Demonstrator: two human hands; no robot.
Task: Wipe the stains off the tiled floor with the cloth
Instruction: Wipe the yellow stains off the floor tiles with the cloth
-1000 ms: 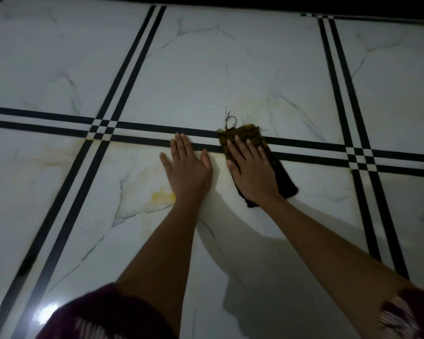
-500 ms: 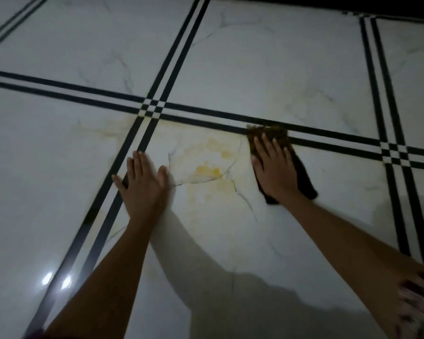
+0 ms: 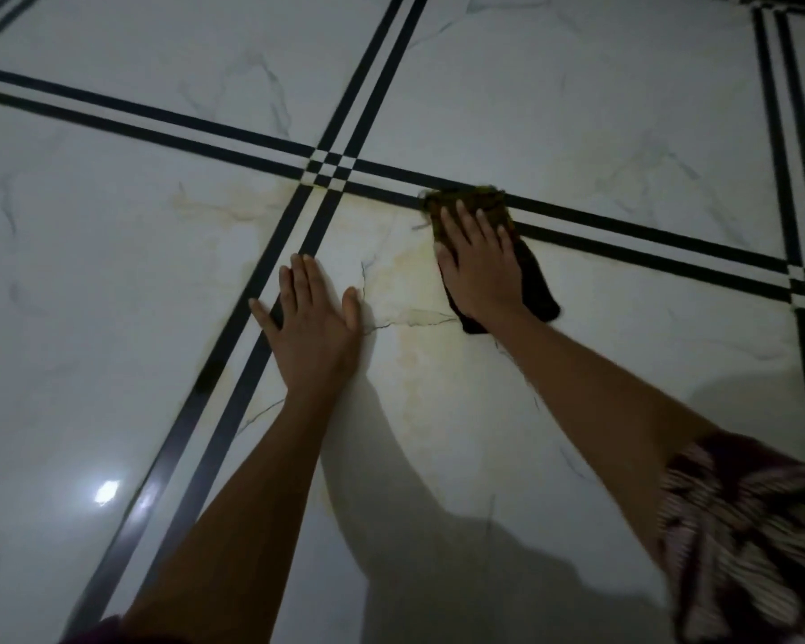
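Since the frame half a second prior, the right hand (image 3: 479, 267) and the cloth (image 3: 536, 283) under it had travelled up onto the horizontal double stripe (image 3: 623, 227). The bright yellow blot formerly between the hands no longer showed; only a pale smear remained. The left hand (image 3: 314, 327) had shifted slightly rightward, off most of the crossing stripe (image 3: 208, 376).

The right hand lay flat, fingers straight and spread, pressing the cloth down rather than clutching it. This was judged to spread pressure over a broad patch for scrubbing. The cloth was dark with a frayed olive upper edge. It sat across both lines of that stripe, its lower end projecting beyond the heel of the hand. The left hand was likewise flat and held nothing, palm down on the tile, apparently as a brace bearing the person's weight.

Between the hands, faint yellowish stains (image 3: 410, 271) persisted on the tiled floor (image 3: 112, 271), with further discolouration left of the stripe crossing. Work was judged incomplete. A patterned sleeve (image 3: 754, 527) showed at lower right, and a lamp reflection (image 3: 107, 491) at lower left.
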